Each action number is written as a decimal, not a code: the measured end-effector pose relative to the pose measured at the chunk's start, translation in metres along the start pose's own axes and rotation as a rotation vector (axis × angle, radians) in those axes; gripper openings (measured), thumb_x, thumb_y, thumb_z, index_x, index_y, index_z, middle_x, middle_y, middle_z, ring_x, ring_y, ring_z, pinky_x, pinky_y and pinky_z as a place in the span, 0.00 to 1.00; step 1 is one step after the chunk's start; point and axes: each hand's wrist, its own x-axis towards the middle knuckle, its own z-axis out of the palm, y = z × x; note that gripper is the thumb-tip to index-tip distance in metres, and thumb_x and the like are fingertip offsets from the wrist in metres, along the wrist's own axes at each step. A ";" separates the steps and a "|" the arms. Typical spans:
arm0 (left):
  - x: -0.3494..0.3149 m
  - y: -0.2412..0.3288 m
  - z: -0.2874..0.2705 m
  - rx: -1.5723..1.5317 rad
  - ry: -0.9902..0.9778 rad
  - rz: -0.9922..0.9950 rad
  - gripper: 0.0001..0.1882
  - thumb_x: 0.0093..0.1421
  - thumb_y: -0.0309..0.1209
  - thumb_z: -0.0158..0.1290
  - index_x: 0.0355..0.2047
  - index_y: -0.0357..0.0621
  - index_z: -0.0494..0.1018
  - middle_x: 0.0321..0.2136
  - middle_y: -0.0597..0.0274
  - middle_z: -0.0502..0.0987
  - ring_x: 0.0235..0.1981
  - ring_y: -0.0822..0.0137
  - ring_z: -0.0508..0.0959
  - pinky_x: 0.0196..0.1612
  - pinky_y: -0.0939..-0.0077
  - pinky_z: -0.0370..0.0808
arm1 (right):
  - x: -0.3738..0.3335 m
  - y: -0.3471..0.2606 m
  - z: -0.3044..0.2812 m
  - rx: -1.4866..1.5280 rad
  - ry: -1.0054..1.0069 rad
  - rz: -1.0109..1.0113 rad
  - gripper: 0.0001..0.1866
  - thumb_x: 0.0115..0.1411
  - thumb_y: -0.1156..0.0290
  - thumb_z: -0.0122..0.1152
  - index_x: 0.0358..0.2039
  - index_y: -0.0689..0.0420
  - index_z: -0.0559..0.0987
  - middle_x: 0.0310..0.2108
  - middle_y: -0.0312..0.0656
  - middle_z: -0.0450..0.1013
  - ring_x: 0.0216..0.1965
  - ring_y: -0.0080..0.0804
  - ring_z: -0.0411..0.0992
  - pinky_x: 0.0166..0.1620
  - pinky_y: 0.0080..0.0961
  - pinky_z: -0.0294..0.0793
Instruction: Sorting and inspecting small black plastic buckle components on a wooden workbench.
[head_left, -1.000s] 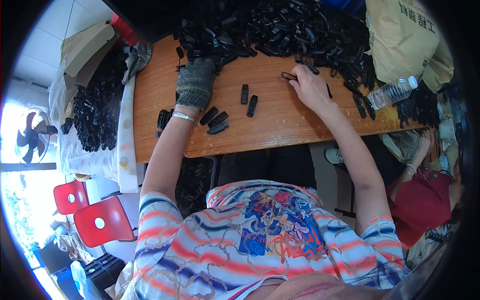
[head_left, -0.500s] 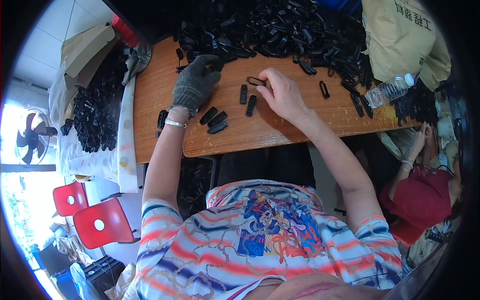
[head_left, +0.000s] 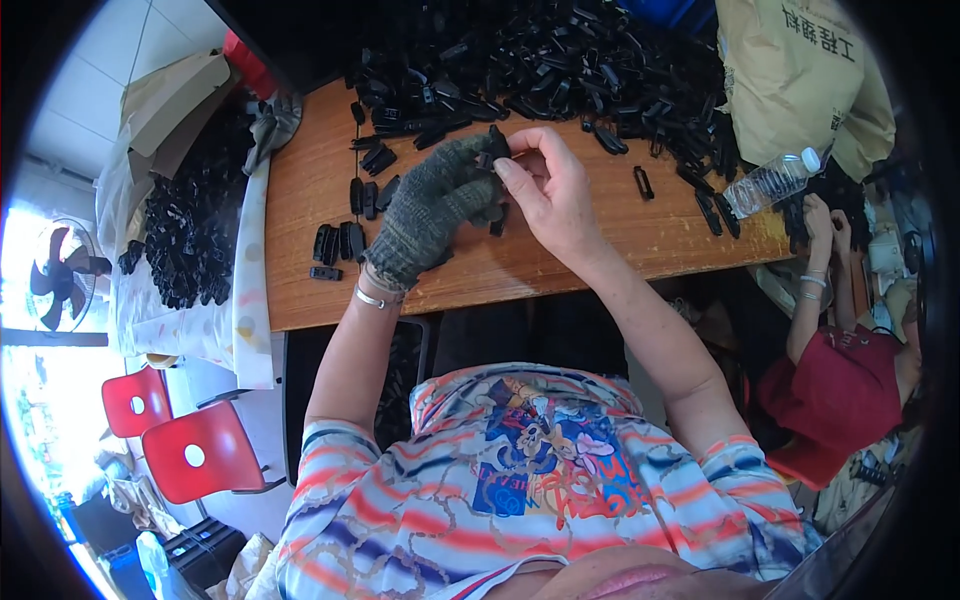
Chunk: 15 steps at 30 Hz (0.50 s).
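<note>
My left hand [head_left: 430,210], in a dark grey knit glove, is closed on a small black plastic part [head_left: 498,143] above the wooden table [head_left: 560,250]. The bare fingers of my right hand [head_left: 548,190] pinch the same part from the other side, so both hands meet on it. Its exact shape is mostly hidden by my fingers. Left of the glove lie several loose black plastic pieces [head_left: 340,242], and another small group [head_left: 377,158] sits farther back. A narrow black frame-shaped piece [head_left: 642,182] rests right of my right hand.
A large heap of black parts [head_left: 560,70] covers the table's back. On the right stand a clear plastic bottle [head_left: 775,182] and a tan sack [head_left: 790,85]. A co-worker in a red shirt [head_left: 835,390] works at far right. More black parts [head_left: 195,230] lie at left.
My left hand has moved right to meet my right hand. The black frame in my right hand is now between both hands, partly covered. The co-worker's hands have shifted.
</note>
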 end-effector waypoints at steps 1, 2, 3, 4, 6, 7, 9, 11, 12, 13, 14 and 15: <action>-0.002 0.000 -0.002 0.109 0.048 0.005 0.22 0.63 0.34 0.58 0.56 0.41 0.72 0.38 0.62 0.81 0.38 0.71 0.81 0.42 0.77 0.79 | -0.001 -0.002 0.001 0.002 -0.002 -0.004 0.09 0.64 0.75 0.59 0.43 0.63 0.72 0.35 0.41 0.75 0.33 0.23 0.76 0.36 0.18 0.77; -0.004 0.001 -0.003 0.217 0.097 0.009 0.21 0.62 0.32 0.59 0.55 0.40 0.74 0.38 0.62 0.81 0.37 0.71 0.81 0.42 0.77 0.79 | -0.002 -0.006 0.002 0.015 -0.021 0.005 0.09 0.65 0.74 0.59 0.43 0.63 0.72 0.35 0.41 0.75 0.32 0.23 0.75 0.36 0.18 0.77; -0.003 0.002 -0.003 0.217 0.093 0.012 0.21 0.62 0.32 0.59 0.55 0.40 0.74 0.38 0.62 0.81 0.37 0.71 0.81 0.42 0.77 0.79 | -0.003 -0.010 0.002 0.023 -0.035 0.017 0.10 0.65 0.74 0.59 0.43 0.63 0.72 0.35 0.40 0.75 0.32 0.22 0.75 0.36 0.17 0.76; -0.002 0.004 -0.001 0.376 0.128 0.143 0.19 0.62 0.31 0.59 0.52 0.40 0.75 0.39 0.62 0.81 0.36 0.71 0.81 0.41 0.77 0.78 | -0.005 -0.013 0.002 0.021 -0.033 0.015 0.10 0.65 0.74 0.59 0.43 0.63 0.72 0.35 0.40 0.75 0.32 0.22 0.75 0.36 0.17 0.76; 0.000 0.005 0.002 0.536 0.163 0.278 0.17 0.62 0.31 0.59 0.50 0.39 0.77 0.39 0.61 0.81 0.35 0.71 0.81 0.40 0.78 0.78 | -0.007 -0.018 0.000 0.064 -0.020 0.071 0.09 0.64 0.75 0.59 0.42 0.63 0.73 0.34 0.40 0.75 0.32 0.22 0.75 0.36 0.18 0.75; 0.000 0.004 0.005 0.378 0.207 0.259 0.16 0.62 0.30 0.59 0.49 0.39 0.78 0.39 0.62 0.81 0.34 0.72 0.80 0.39 0.79 0.78 | -0.007 -0.018 -0.002 0.063 -0.019 0.069 0.09 0.64 0.75 0.59 0.42 0.63 0.73 0.34 0.40 0.75 0.32 0.22 0.75 0.36 0.18 0.75; -0.002 0.005 0.008 0.218 0.244 0.240 0.15 0.61 0.29 0.59 0.48 0.39 0.79 0.38 0.62 0.82 0.33 0.73 0.80 0.38 0.80 0.78 | -0.009 -0.017 -0.005 -0.099 -0.024 -0.008 0.08 0.63 0.76 0.60 0.42 0.63 0.73 0.34 0.40 0.75 0.32 0.23 0.75 0.35 0.18 0.76; -0.004 0.011 0.010 0.062 0.203 0.058 0.16 0.61 0.28 0.59 0.50 0.40 0.78 0.38 0.63 0.82 0.33 0.75 0.80 0.37 0.81 0.78 | -0.014 -0.016 -0.007 -0.115 -0.018 -0.036 0.09 0.63 0.76 0.61 0.42 0.63 0.73 0.34 0.40 0.75 0.31 0.23 0.75 0.35 0.19 0.76; -0.005 0.011 0.011 0.063 0.203 0.056 0.16 0.61 0.28 0.59 0.50 0.40 0.78 0.38 0.63 0.82 0.33 0.75 0.80 0.37 0.81 0.78 | -0.014 -0.013 -0.006 -0.124 -0.022 -0.061 0.09 0.62 0.77 0.61 0.41 0.63 0.73 0.33 0.41 0.75 0.31 0.24 0.75 0.35 0.19 0.76; -0.006 0.011 0.011 0.062 0.220 0.027 0.17 0.61 0.28 0.59 0.50 0.40 0.78 0.38 0.63 0.83 0.34 0.76 0.80 0.38 0.81 0.78 | -0.014 -0.011 -0.006 -0.124 -0.021 -0.059 0.09 0.62 0.77 0.61 0.41 0.63 0.73 0.33 0.41 0.75 0.31 0.24 0.75 0.35 0.19 0.76; -0.006 0.011 0.011 0.062 0.237 -0.003 0.17 0.61 0.28 0.59 0.51 0.41 0.77 0.38 0.63 0.83 0.34 0.76 0.80 0.39 0.81 0.78 | -0.013 -0.010 -0.006 -0.138 -0.017 -0.072 0.09 0.62 0.77 0.62 0.41 0.63 0.73 0.33 0.41 0.75 0.31 0.24 0.75 0.34 0.20 0.76; -0.005 0.011 0.011 0.060 0.233 -0.003 0.17 0.61 0.28 0.59 0.51 0.41 0.77 0.38 0.63 0.83 0.34 0.76 0.80 0.39 0.81 0.78 | -0.014 -0.010 -0.006 -0.156 -0.013 -0.087 0.09 0.61 0.77 0.63 0.41 0.63 0.74 0.33 0.41 0.75 0.31 0.25 0.76 0.34 0.20 0.77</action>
